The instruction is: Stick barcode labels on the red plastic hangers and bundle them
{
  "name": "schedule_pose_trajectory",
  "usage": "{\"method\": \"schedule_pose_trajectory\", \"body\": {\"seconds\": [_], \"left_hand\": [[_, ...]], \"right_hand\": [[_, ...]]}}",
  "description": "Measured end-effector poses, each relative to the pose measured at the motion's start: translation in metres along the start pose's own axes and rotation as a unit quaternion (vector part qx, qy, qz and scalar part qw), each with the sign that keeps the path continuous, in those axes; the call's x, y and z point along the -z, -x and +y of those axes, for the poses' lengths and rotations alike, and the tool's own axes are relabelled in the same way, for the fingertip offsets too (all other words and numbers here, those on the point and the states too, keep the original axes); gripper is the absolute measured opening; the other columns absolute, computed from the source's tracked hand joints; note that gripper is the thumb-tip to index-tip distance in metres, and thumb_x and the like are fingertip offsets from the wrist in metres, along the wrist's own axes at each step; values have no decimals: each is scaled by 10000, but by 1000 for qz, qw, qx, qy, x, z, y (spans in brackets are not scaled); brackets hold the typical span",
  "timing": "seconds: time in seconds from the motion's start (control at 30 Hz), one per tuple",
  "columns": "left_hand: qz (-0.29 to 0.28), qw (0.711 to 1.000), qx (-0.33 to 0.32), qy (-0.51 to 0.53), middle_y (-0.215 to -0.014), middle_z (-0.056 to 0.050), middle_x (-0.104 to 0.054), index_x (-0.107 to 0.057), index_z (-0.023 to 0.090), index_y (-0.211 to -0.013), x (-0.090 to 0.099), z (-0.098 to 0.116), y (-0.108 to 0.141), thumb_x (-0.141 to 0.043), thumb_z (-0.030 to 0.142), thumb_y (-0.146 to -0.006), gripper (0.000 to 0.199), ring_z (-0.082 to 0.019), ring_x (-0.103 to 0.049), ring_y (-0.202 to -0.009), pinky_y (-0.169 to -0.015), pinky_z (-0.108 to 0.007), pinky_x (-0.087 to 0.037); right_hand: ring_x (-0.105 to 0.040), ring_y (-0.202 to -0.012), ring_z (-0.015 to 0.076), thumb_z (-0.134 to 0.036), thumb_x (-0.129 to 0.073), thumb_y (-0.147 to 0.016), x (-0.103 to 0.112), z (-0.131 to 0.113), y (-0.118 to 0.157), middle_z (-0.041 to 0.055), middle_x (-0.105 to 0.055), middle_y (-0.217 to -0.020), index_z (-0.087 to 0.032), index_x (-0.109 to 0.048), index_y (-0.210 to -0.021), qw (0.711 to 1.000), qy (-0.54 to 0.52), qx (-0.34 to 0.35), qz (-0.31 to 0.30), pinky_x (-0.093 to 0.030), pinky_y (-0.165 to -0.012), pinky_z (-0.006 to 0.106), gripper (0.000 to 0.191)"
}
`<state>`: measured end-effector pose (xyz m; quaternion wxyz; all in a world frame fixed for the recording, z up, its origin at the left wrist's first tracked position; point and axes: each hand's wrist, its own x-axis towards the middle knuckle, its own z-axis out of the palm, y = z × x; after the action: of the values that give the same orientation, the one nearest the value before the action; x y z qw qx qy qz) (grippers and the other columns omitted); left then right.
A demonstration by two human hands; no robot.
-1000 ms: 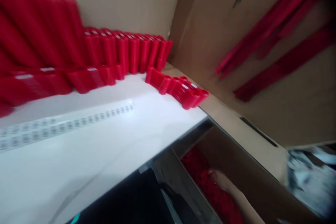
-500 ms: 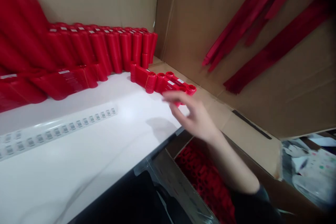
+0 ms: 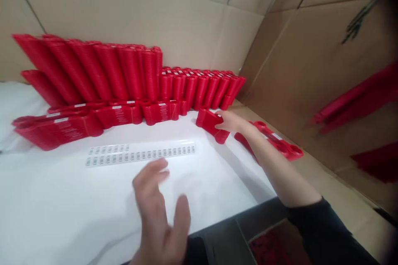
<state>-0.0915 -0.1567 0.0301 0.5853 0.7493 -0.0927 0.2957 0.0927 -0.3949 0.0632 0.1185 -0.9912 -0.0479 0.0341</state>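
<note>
My right hand (image 3: 229,121) reaches forward and closes on a stack of red plastic pieces (image 3: 207,123) with rounded ends, its fingers over the top and right end. That stack stands on the white tabletop (image 3: 217,190). My left hand (image 3: 158,215) is held over the table nearer to me, thumb and fingers apart, holding nothing; it is slightly blurred. Just beyond it lies a strip of small printed labels (image 3: 139,155). More red stacks (image 3: 281,147) sit right of my right hand, partly hidden by my forearm.
Tall red stacks (image 3: 118,74) and shorter ones (image 3: 202,89) line the cardboard wall (image 3: 174,20). In front is a row of banded, labelled stacks (image 3: 116,116). Red strips (image 3: 357,99) hang at right. Below the table edge, a box holds red pieces (image 3: 270,248).
My view has swung left. My right hand, earlier open near the right-hand stacks, has closed on the separate stack to their left. My left hand has come into view.
</note>
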Motion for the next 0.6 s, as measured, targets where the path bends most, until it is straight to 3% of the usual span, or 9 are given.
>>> {"method": "schedule_pose_trajectory", "body": {"seconds": [0.17, 0.27, 0.33, 0.4, 0.5, 0.6], "left_hand": [[-6, 985, 164, 61, -1330, -17, -331, -355, 303, -1152, 20, -21, -52, -483, 232, -780, 399, -184, -431, -1175, -920, -370, -424], [-15, 992, 122, -19, -1341, -33, -316, -313, 292, -1199, 30, -32, -89, -498, 249, -759, 479, -195, -417, -1186, -923, -370, -423], [-51, 986, 30, -159, -1326, -62, -330, -310, 246, -1240, 31, -38, -118, -521, 238, -737, 546, -212, -354, -1227, -1005, -402, -346], [-112, 940, -47, -320, -1365, -73, -297, -339, 225, -1255, 27, -46, -149, -537, 235, -725, 566, -246, -269, -1273, -1048, -445, -268], [-342, 805, -88, -477, -1421, -51, -236, -365, 256, -1262, 22, -66, -191, -501, 332, -774, 512, -254, -219, -1302, -1063, -477, -200], [-420, 751, -58, -505, -1227, -71, -488, -515, 225, -1112, 22, -89, -216, -610, 344, -682, 456, -242, -483, -1092, -946, -387, -376]], "right_hand": [[-582, -746, 170, -169, -566, -699, 1, -42, -5, 54, -641, -909, -149, -574, -1017, 994, -47, 93, 31, -393, -579, 219, 318], [-577, -780, 168, -160, -566, -700, 2, -78, -19, 41, -638, -929, -161, -578, -1020, 982, -73, 172, 41, -397, -618, 216, 320], [-577, -793, 155, -136, -571, -690, -3, -103, -32, 23, -639, -952, -173, -590, -1024, 969, -89, 231, 25, -402, -643, 207, 337], [-574, -820, 150, -107, -571, -680, -13, -126, -46, 22, -636, -984, -167, -601, -1029, 954, -101, 281, 8, -406, -680, 203, 355], [-573, -802, 160, -79, -582, -652, -32, -151, -64, 47, -644, -947, -130, -621, -982, 939, -109, 324, -22, -414, -680, 217, 336], [-577, -777, 169, -83, -596, -638, -46, -159, -74, 54, -646, -926, -125, -628, -956, 935, -113, 333, -50, -427, -671, 233, 321]]}}
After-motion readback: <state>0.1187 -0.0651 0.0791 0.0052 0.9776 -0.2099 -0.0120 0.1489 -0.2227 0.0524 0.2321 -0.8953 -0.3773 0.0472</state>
